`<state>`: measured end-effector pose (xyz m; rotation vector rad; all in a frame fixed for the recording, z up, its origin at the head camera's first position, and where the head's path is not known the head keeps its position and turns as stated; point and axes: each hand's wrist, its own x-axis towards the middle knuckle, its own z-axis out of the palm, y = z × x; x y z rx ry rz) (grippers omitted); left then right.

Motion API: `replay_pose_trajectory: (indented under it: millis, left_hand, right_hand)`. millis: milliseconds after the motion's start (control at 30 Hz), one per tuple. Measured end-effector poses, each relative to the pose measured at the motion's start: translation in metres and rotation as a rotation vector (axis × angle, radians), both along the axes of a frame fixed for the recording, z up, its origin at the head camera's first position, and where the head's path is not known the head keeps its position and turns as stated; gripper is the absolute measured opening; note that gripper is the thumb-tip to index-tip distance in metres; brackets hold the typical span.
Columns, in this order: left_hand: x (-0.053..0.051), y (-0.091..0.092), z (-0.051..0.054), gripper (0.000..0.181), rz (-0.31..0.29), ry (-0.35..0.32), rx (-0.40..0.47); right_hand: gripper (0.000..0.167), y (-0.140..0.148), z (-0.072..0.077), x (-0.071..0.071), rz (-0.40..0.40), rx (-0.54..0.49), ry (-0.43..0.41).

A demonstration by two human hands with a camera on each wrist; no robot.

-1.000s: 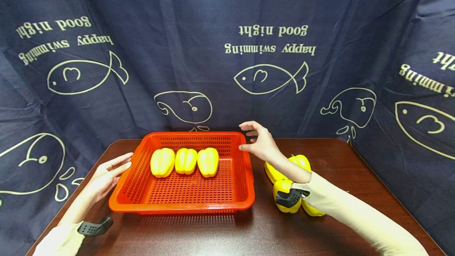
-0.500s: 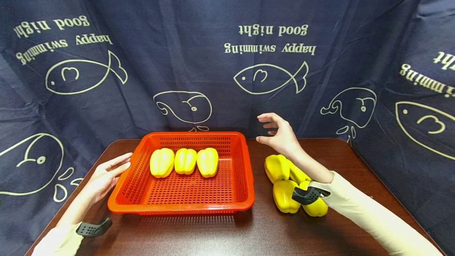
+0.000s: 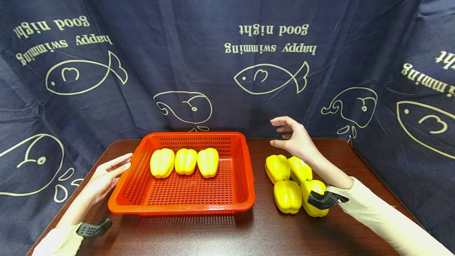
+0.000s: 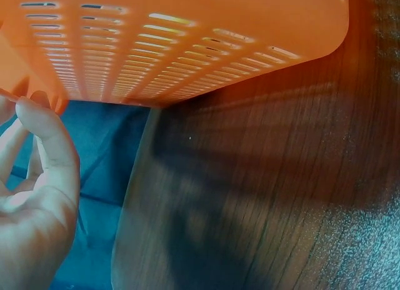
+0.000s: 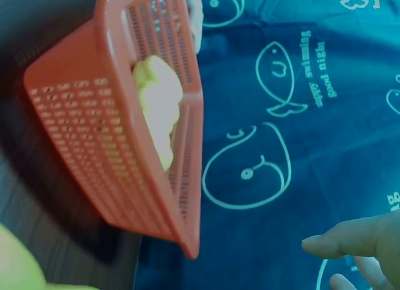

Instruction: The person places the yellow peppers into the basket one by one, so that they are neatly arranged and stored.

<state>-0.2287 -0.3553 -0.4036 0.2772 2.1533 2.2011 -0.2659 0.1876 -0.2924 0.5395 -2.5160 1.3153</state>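
Head view gives me three peppers (image 3: pixel 186 161) in a row inside the basket (image 3: pixel 181 208) and four loose peppers (image 3: pixel 288 197) clustered on the counter (image 3: pixel 177 237) to its right. The right hand (image 3: pixel 298 140) is empty, fingers loosely bent and thumb apart, beyond that cluster. The left hand (image 3: pixel 102 177) has its fingertips at the basket's left rim; whether they pinch it I can't fairly tell, even from the left wrist.

I'd worry most about the right wristband (image 3: pixel 324 199): it overlaps the nearest right-hand pepper in my view, so a low sweep might send that one rolling. Glossy skins could slip from a shallow hold, and an uneven pull on the rim might slide the basket.

The cloth (image 3: pixel 199 7) reads "good night" and "happy swimming", upside down to me; I make out no brand on the basket or peppers.
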Motion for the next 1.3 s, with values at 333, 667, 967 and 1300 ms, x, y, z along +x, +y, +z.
replay_pose_trajectory:
  millis: [333, 667, 967, 1300]
  left_hand:
    - [0.0, 0.001, 0.0, 0.038, 0.004, 0.001, 0.006]
    - [-0.002, -0.004, -0.004, 0.036, -0.01, -0.003, -0.015]
    - [-0.008, -0.01, -0.01, 0.036, -0.004, 0.005, -0.063]
    - [-0.001, -0.001, -0.002, 0.038, -0.017, 0.005, 0.011]
  right_hand:
    - [0.049, 0.026, -0.005, 0.008, -0.067, 0.075, 0.038]
    - [0.041, 0.052, -0.015, 0.014, -0.019, 0.109, 0.083]
    - [0.04, 0.067, -0.031, 0.02, -0.023, 0.097, 0.164]
    - [0.043, 0.084, -0.043, 0.024, -0.029, 0.114, 0.166]
